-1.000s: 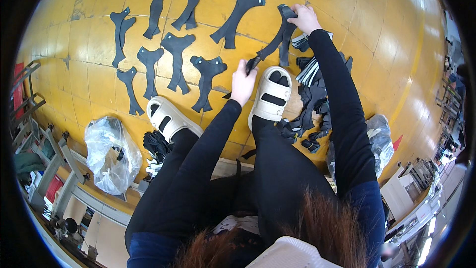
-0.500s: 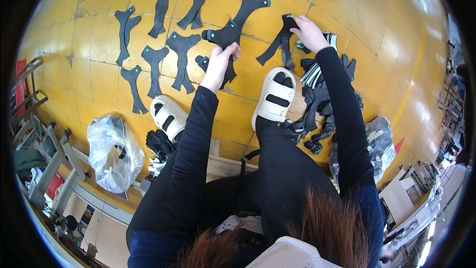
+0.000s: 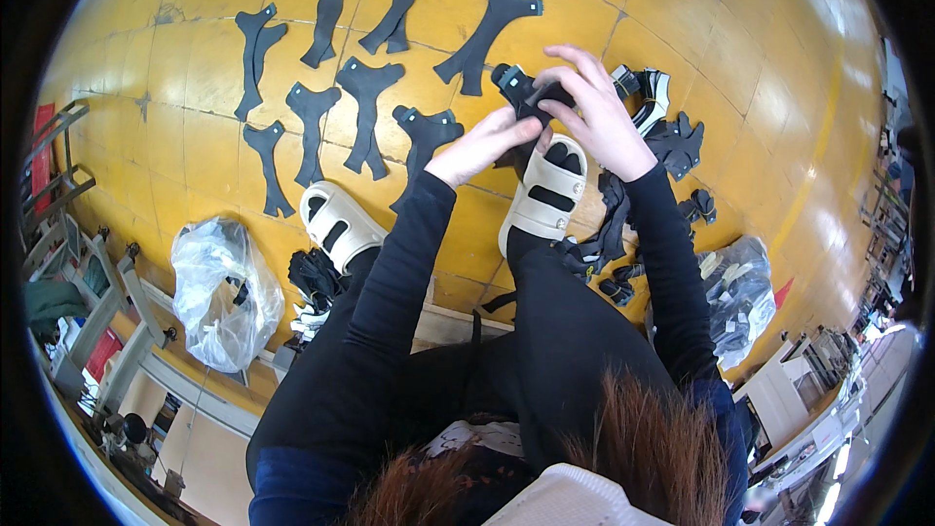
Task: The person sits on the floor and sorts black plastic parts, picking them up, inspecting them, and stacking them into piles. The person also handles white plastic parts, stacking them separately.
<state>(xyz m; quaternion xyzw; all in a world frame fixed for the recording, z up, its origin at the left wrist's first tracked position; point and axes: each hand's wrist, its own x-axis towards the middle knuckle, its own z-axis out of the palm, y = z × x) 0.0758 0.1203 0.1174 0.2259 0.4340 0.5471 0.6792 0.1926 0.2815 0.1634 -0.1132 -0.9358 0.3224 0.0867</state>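
Above my right sandal, both my hands come together on dark Y-shaped fabric pieces (image 3: 514, 84) with a teal edge and a small white tag. My left hand (image 3: 494, 143) is closed on them from the left, thumb on top. My right hand (image 3: 602, 115) pinches dark fabric between thumb and fingers, its other fingers raised. Where one piece ends and another begins is hidden by the fingers. Left of my hands, a similar forked piece (image 3: 426, 141) lies on the floor, and another forked piece (image 3: 487, 34) lies beyond them.
More forked pieces (image 3: 367, 102) lie spread on the yellow tiled floor (image 3: 209, 151). Heaped dark bundles (image 3: 609, 234) and a black glove (image 3: 679, 144) lie right of my sandal (image 3: 542, 219). Clear plastic bags (image 3: 219, 302) stand on both sides. A metal frame (image 3: 58, 185) stands far left.
My right hand has moved down and left with its piece, meeting my left hand, which moved right with its own. A forked piece partly covered before now shows fully on the floor.
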